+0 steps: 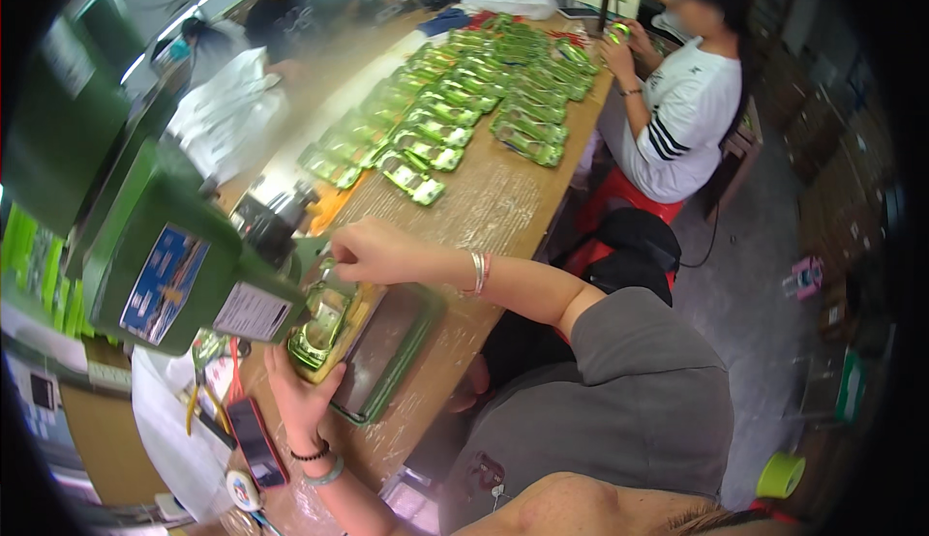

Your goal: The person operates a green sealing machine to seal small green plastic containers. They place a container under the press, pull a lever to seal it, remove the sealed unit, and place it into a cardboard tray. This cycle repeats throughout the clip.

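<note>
A shiny green toy car body (317, 331) lies on a yellowish block (360, 315) beside the head of a green bench machine (184, 255). My left hand (298, 389) grips the car body's near end, its thumb on one side and its fingers on the other. Over the far end, my right hand (373, 252) is closed, with bent fingers pointing down close to the machine. Whatever those fingertips hold is hidden. Right of the block is the machine's green-rimmed base (402, 381).
Rows of similar green car bodies (435, 120) cover the table's far part. Pliers (196, 405) and a red-edged phone (257, 444) lie near my left forearm. A person in a white shirt (677, 115) sits at the right edge; another in dark clothes (281, 14) is across the table.
</note>
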`<state>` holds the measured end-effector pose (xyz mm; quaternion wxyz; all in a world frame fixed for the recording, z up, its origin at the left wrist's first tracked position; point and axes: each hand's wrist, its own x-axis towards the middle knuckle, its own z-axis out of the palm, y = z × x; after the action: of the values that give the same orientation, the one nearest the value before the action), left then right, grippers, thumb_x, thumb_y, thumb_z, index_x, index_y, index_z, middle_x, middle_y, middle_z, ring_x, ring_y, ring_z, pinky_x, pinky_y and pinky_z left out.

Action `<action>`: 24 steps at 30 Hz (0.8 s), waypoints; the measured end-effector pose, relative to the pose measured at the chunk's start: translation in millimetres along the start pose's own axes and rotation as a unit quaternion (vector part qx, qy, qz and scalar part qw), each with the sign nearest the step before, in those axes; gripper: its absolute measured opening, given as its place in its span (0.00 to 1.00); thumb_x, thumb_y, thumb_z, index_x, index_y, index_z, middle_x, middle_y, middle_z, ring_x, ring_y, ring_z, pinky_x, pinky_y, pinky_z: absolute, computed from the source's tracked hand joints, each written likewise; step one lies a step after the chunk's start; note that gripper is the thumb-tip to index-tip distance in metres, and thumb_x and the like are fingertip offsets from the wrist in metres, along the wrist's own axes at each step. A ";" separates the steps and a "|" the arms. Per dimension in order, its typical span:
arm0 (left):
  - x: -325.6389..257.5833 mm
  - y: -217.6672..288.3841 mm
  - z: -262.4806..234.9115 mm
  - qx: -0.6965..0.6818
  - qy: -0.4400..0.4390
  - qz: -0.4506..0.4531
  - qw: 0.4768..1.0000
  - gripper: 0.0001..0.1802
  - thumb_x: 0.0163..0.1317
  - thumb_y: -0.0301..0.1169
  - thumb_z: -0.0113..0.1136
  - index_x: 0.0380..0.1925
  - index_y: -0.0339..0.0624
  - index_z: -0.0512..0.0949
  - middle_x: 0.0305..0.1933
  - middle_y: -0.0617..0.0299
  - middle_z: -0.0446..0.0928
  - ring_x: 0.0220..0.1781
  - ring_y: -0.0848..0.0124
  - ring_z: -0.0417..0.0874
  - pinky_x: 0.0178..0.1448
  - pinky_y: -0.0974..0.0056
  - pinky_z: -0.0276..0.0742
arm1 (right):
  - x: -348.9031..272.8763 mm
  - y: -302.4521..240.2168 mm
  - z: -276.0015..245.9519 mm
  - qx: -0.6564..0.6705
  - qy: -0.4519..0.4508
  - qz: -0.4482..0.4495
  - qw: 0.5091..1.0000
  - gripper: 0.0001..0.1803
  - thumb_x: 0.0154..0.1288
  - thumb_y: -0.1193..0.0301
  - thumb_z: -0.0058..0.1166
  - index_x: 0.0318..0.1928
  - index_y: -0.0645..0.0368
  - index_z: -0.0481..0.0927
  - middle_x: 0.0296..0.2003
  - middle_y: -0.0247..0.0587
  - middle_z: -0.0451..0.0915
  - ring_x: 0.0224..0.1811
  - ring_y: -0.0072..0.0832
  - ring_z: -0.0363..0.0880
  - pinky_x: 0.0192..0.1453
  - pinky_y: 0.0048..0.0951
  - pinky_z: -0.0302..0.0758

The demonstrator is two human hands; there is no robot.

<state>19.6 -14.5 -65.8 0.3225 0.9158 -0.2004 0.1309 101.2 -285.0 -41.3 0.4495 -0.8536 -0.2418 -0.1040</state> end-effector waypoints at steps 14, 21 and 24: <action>0.9 -15.5 5.0 -0.007 -0.012 0.046 0.999 0.49 0.41 0.39 0.79 0.63 0.32 0.66 0.58 0.43 0.70 0.61 0.44 0.71 0.67 0.48 0.66 | -143.1 106.7 -141.3 0.187 0.234 0.309 0.902 0.20 0.64 0.79 0.51 0.57 0.62 0.72 0.30 0.41 0.80 0.23 0.25 0.82 0.25 0.26 0.82; 0.1 -4.7 -2.3 0.026 -0.022 0.002 0.999 0.55 0.41 0.41 0.81 0.67 0.30 0.63 0.65 0.41 0.67 0.67 0.44 0.67 0.72 0.50 0.63 | -154.8 151.9 -126.9 0.267 0.365 0.340 0.825 0.21 0.71 0.76 0.53 0.63 0.60 0.67 0.41 0.45 0.79 0.32 0.30 0.85 0.31 0.27 0.84; -17.2 18.5 -12.2 0.133 0.044 0.007 0.990 0.56 0.45 0.43 0.80 0.69 0.29 0.59 0.69 0.35 0.62 0.69 0.42 0.65 0.72 0.48 0.63 | -140.4 170.5 -125.5 0.264 0.382 0.325 0.824 0.22 0.72 0.76 0.53 0.64 0.59 0.66 0.41 0.45 0.78 0.32 0.32 0.85 0.32 0.28 0.84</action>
<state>-5.3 -15.0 -53.0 0.2055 0.9425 -0.1728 0.1988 71.6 -514.1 -147.0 0.7219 -0.6233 0.2224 -0.2021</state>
